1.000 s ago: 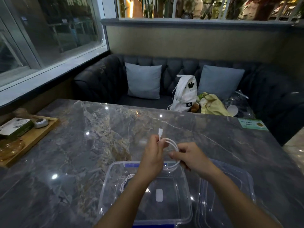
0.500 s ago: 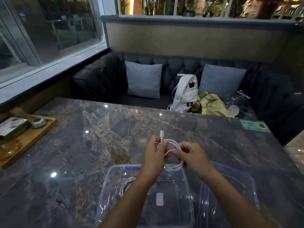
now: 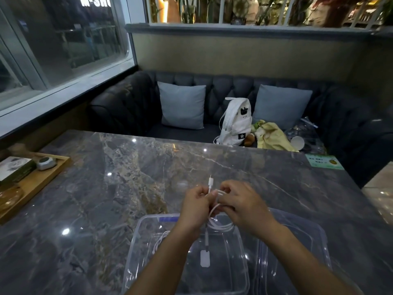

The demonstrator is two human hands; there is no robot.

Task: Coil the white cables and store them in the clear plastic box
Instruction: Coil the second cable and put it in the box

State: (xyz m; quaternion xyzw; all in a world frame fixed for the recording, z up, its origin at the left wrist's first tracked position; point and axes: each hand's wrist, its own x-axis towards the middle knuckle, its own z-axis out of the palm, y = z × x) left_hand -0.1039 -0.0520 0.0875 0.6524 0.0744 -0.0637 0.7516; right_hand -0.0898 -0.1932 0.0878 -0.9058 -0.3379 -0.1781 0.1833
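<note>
A coiled white cable (image 3: 221, 225) hangs between my hands above the far rim of the clear plastic box (image 3: 136, 241). My left hand (image 3: 196, 204) pinches the coil near its top, and one plug end (image 3: 210, 182) sticks up past my fingers. My right hand (image 3: 240, 201) grips the coil from the right, fingers curled over the strands. The other plug dangles down into the box. Another white cable (image 3: 159, 241) lies inside the box at the left, partly hidden by my left forearm.
The clear lid (image 3: 308, 241) lies right of the box on the dark marble table (image 3: 106, 199). A wooden tray (image 3: 32, 184) with a box and a small device sits at the left edge. A sofa with cushions and a white backpack (image 3: 236, 122) is beyond the table.
My right hand has moved in over the coil, closer to my left hand, and the loops have tightened. One plug now hangs down into the box.
</note>
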